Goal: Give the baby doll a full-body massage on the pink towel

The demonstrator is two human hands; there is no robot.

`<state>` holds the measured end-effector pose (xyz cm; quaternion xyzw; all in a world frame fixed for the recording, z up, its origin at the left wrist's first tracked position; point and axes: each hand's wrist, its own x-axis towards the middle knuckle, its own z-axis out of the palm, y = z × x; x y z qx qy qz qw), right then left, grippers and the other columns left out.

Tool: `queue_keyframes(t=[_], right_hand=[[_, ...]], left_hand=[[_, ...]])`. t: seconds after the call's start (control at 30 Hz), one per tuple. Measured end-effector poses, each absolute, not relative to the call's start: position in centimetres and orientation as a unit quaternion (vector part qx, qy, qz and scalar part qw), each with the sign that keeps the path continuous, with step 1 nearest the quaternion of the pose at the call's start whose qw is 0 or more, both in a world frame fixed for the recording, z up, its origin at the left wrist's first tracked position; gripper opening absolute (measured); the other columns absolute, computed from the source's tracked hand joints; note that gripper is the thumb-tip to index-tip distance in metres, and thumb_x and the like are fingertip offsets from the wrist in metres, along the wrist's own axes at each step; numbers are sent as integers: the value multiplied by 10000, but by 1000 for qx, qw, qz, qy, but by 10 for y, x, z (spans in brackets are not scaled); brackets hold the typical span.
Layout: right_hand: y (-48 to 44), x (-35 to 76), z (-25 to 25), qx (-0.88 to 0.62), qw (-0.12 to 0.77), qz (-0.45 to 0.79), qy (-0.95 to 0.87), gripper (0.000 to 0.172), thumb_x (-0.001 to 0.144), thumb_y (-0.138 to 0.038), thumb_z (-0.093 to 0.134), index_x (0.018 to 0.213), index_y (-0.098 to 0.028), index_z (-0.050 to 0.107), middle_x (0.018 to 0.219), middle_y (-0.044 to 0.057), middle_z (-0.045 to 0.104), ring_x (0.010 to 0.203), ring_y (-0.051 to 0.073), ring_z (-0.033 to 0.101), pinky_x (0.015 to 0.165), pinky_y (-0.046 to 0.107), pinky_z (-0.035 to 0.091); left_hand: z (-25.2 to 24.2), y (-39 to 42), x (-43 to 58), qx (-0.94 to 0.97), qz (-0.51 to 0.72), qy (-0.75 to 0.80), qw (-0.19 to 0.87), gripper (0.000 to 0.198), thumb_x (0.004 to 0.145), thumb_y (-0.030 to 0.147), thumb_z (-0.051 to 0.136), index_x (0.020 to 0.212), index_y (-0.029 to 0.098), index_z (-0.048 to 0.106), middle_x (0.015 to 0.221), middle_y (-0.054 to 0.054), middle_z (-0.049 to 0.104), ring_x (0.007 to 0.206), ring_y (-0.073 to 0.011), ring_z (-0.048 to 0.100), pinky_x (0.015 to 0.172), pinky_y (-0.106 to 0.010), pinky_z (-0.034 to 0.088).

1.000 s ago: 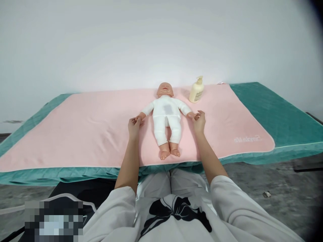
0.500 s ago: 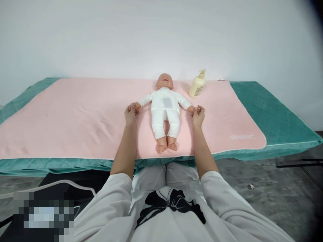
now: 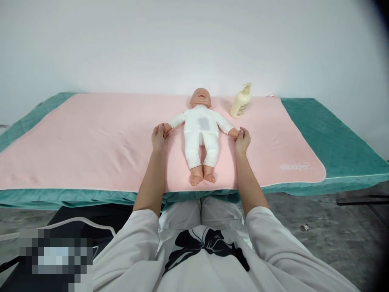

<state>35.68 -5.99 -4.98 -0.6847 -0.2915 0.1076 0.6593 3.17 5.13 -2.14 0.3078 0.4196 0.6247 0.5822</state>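
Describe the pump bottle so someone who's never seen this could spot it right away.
On the pink mat spread over the green bed, look along the far edge by the wall. Beside the doll, near its head, stands the pump bottle: cream-coloured, the only upright thing there.

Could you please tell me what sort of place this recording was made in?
Probably a baby-care practice room. A baby doll in a white suit lies on a pink towel over a green padded table, a pump bottle stands by it, and both hands grip its hands.
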Motion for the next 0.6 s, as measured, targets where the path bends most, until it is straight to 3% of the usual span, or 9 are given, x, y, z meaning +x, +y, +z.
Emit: queue_keyframes(t=[0.17,0.3,0.43,0.6], right_hand=[[-58,360,-54,-673,670,108,-295,440,956,-433,414,1227,-163,631,1202,115,616,1095,198,610,917,357,544],[-56,360,-57,-648,686,160,-289,476,947,-414,429,1338,-186,576,1274,114,596,987,169,636,814,335,573],[-58,357,-52,-610,702,186,-315,539,904,-452,540,1382,-204,553,1239,96,624,940,152,635,792,332,583],[-62,355,-44,-582,721,203,-318,630,817,-529,660,1348,-198,587,1222,86,657,882,135,642,750,314,595]], left_hand=[[-17,49,31,277,632,408,598,105,997,198,520,1016,171,620,914,-49,666,778,-125,715,893,-288,601],[-18,50,29,262,644,383,608,136,954,101,544,1046,176,611,965,-56,662,826,-124,712,965,-323,587],[-23,51,29,286,649,386,590,135,904,121,655,1025,172,619,1036,-68,660,914,-147,716,992,-339,569],[-25,52,32,300,651,398,572,93,902,154,680,985,148,638,928,-46,665,769,-121,704,885,-309,595]])
